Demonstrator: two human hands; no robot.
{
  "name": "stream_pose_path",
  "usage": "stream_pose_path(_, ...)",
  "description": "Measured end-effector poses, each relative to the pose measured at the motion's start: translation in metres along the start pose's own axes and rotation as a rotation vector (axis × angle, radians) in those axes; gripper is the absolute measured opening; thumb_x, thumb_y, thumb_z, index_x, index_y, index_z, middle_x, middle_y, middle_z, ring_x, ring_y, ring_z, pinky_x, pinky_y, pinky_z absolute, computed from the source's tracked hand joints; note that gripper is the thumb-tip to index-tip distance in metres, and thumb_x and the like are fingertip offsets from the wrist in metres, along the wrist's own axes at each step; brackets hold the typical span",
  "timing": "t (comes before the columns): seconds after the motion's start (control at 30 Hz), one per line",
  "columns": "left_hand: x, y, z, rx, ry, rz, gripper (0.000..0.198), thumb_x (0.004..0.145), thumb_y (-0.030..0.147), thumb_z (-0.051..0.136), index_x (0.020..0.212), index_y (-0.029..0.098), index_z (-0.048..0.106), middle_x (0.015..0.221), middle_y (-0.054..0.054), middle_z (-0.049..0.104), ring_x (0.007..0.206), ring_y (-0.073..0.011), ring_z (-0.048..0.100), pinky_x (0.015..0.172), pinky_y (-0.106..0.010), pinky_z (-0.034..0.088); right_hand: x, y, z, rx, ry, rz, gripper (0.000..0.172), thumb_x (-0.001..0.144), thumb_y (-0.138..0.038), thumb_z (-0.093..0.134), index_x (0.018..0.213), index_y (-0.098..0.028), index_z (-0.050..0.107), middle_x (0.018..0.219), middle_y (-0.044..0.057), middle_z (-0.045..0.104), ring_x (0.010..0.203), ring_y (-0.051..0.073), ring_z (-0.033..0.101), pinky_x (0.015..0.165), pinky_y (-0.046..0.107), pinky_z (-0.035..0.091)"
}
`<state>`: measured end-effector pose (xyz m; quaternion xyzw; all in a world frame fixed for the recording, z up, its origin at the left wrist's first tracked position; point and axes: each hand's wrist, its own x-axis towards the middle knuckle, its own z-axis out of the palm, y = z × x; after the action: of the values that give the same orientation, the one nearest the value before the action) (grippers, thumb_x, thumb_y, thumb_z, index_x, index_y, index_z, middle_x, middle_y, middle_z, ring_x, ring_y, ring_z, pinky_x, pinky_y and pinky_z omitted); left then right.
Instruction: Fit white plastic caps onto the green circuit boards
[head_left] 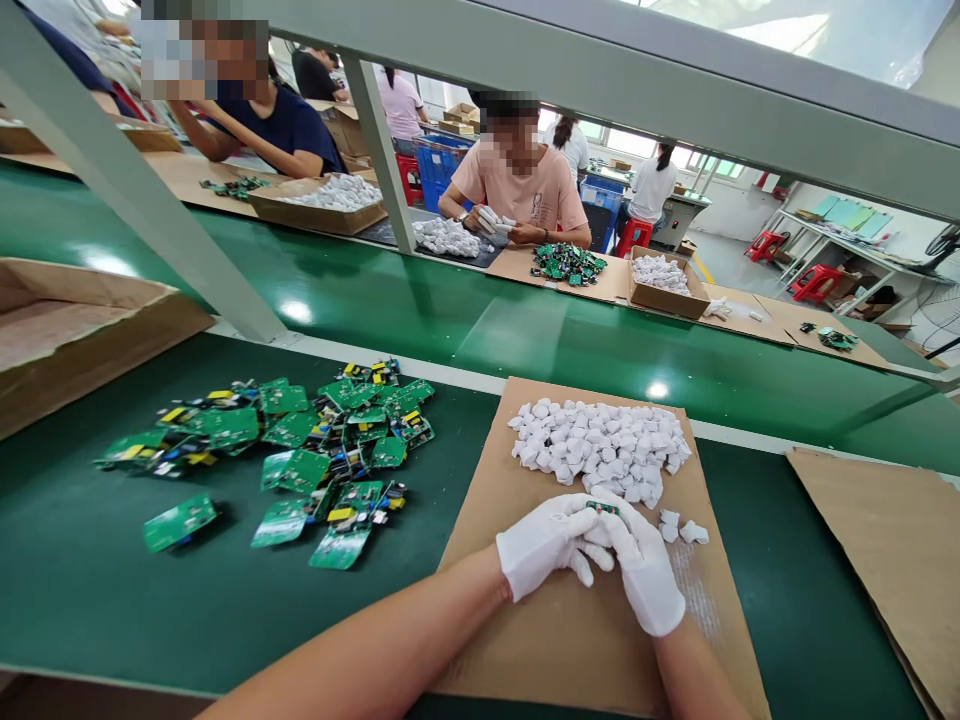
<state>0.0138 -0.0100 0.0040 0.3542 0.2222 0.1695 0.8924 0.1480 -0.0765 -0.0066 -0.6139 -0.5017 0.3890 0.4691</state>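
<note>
My left hand (551, 540) and my right hand (634, 550), both in white gloves, meet over a cardboard sheet (555, 650). Between their fingertips is a small green circuit board (602, 508), pinched from both sides; the gloves cover most of it. Just beyond the hands lies a heap of small white pieces (600, 445) on the cardboard. Several loose white pieces (682, 528) sit to the right of my right hand. Off to the left, green circuit boards (300, 470) with yellow and black components are piled on the dark green table surface.
An open cardboard box (97, 350) stands at the left edge, and another cardboard sheet (892, 540) lies at the right. A grey metal frame (600, 60) crosses above the bench. Opposite, a person in a pink shirt (517, 190) works beside a box of white pieces (667, 280).
</note>
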Motion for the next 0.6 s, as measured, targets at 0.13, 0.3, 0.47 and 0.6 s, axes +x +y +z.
stream_pose_path(0.13, 0.0, 0.0, 0.0, 0.056, -0.001, 0.001, 0.025, 0.072, 0.034, 0.063, 0.08, 0.013, 0.055, 0.072, -0.005, 0.06, 0.057, -0.0116, 0.06, 0.041, -0.017, 0.046, -0.001, 0.003, 0.001, 0.01, -0.034, -0.013, 0.043, 0.088, -0.042, 0.041, 0.123, -0.02, 0.054, 0.114, 0.007, 0.064, 0.105, 0.022, 0.057, 0.093, 0.035, 0.045)
stream_pose_path(0.3, 0.0, -0.001, -0.003, 0.034, -0.05, 0.031, 0.028, 0.076, 0.039, 0.057, 0.083, 0.012, 0.055, 0.07, -0.006, 0.061, 0.061, -0.0122, 0.06, 0.045, -0.017, 0.045, -0.004, 0.002, 0.005, -0.143, -0.041, 0.026, 0.054, 0.083, -0.039, 0.052, 0.132, -0.018, 0.042, 0.097, 0.005, 0.069, 0.083, 0.02, 0.064, 0.076, 0.029, 0.052)
stream_pose_path(0.47, -0.005, 0.009, -0.001, -0.038, -0.078, -0.002, 0.027, 0.075, 0.036, 0.06, 0.089, 0.014, 0.058, 0.078, -0.005, 0.058, 0.065, -0.0106, 0.059, 0.05, -0.017, 0.046, -0.004, -0.003, -0.004, -0.046, -0.059, -0.112, 0.059, 0.085, -0.046, 0.044, 0.136, -0.018, 0.035, 0.111, 0.007, 0.064, 0.108, 0.023, 0.054, 0.095, 0.035, 0.042)
stream_pose_path(0.6, -0.013, 0.022, 0.007, -0.031, -0.04, 0.073, 0.024, 0.071, 0.032, 0.066, 0.085, 0.014, 0.058, 0.084, -0.004, 0.056, 0.073, -0.0105, 0.06, 0.058, -0.017, 0.046, -0.005, -0.008, -0.015, -0.018, 0.096, -0.073, 0.055, 0.09, -0.046, 0.034, 0.138, -0.02, 0.029, 0.112, 0.008, 0.064, 0.086, 0.021, 0.062, 0.076, 0.035, 0.05)
